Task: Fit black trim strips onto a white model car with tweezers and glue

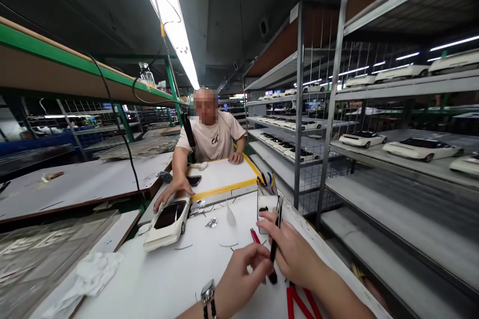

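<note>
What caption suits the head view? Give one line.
Right hand and left hand hold a black pen over a white table near a model car.

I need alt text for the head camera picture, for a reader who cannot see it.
Two bare hands, the left hand with a wristwatch and the right hand, hold a thin black pen-like tool over a white worktable. A white model car lies ahead, touched by a seated person's hand; metal shelves carry more cars.

The person's own body appears as two bare forearms without sleeves, the left hand point(243, 271) and right hand point(294, 254) both ungloved and ringless as far as visible, with a metal-cased wristwatch point(207, 293) on a dark beaded band fastened at the left wrist.
</note>
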A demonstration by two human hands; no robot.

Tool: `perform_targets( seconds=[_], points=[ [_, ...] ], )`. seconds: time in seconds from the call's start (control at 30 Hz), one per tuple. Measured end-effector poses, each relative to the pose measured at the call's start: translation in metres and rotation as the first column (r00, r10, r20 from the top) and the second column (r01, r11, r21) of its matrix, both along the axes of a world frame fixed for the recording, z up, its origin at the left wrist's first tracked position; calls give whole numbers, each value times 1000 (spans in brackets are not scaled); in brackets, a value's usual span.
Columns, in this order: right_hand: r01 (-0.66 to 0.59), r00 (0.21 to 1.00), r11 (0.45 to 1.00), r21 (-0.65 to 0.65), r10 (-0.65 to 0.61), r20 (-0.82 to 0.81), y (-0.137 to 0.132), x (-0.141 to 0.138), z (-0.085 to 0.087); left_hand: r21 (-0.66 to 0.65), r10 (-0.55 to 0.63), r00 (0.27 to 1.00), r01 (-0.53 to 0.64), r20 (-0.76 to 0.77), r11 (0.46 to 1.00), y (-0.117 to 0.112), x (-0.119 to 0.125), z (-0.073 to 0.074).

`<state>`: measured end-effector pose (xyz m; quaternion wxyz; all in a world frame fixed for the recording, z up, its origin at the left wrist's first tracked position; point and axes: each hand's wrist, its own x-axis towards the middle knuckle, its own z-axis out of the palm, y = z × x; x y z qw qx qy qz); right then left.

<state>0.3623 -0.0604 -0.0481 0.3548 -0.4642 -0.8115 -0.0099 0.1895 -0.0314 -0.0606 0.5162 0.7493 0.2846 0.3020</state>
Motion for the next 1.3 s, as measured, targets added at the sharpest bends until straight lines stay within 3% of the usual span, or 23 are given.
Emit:
perform_targets(
  seconds=[0.13, 0.23, 0.33, 0.37, 0.43, 0.5, 0.53, 0.63, 0.73, 0.8, 0.87, 0.9, 0.97, 1.17, 1.3],
  points=[
    [-25, 1000, 996, -82, 24, -13, -1, 3, 2, -79, 2, 1000, 0, 14, 997, 1, 2, 2],
    [-85, 995, 995, -55, 82, -64, -1, 5, 2, -147, 15, 1000, -11, 24, 989, 0, 2, 3],
    [-25, 939, 995, 93, 55, -340, 1, 6, 2, -124, 45, 999, -47, -13, 991, 0, 1, 4],
    [11, 871, 991, 131, 55, -487, 2, 5, 2, -94, 60, 998, -63, -33, 994, 0, 1, 5],
    [29, 662, 989, 143, 88, -744, 3, 3, 4, -10, 93, 993, -94, -72, 996, -1, 0, 4],
    [-39, 471, 995, 97, 104, -876, 4, 1, 6, 123, 141, 986, -129, -94, 984, -2, -1, 2],
    [-83, 414, 995, 63, 92, -906, 4, 0, 8, 206, 170, 981, -147, -94, 967, -2, -2, 1],
    [-178, 316, 984, -20, 38, -948, 5, -1, 11, 487, 251, 967, -196, -51, 851, -2, -5, -4],
    [-258, 227, 965, -46, 14, -974, 8, 0, 12, 739, 295, 955, -216, 24, 638, 2, -7, -10],
    [-288, 193, 957, -46, 11, -981, 10, 0, 12, 843, 295, 953, -209, 62, 496, 4, -8, -11],
    [-294, 184, 955, -42, 13, -983, 11, 1, 12, 884, 285, 955, -203, 84, 421, 6, -8, -10],
    [-300, 183, 953, -40, 17, -983, 11, 1, 11, 886, 279, 956, -204, 89, 416, 5, -8, -9],
    [-324, 199, 945, -37, 30, -979, 10, 1, 11, 865, 272, 958, -208, 87, 456, 4, -8, -5],
    [-413, 325, 906, -91, 54, -944, 4, -2, 13, 713, 199, 979, -110, -41, 692, 1, -8, -2],
    [-374, 282, 922, -98, 13, -959, 7, -3, 10, 685, 185, 982, -106, -42, 720, 2, -9, -3]
  ],
)
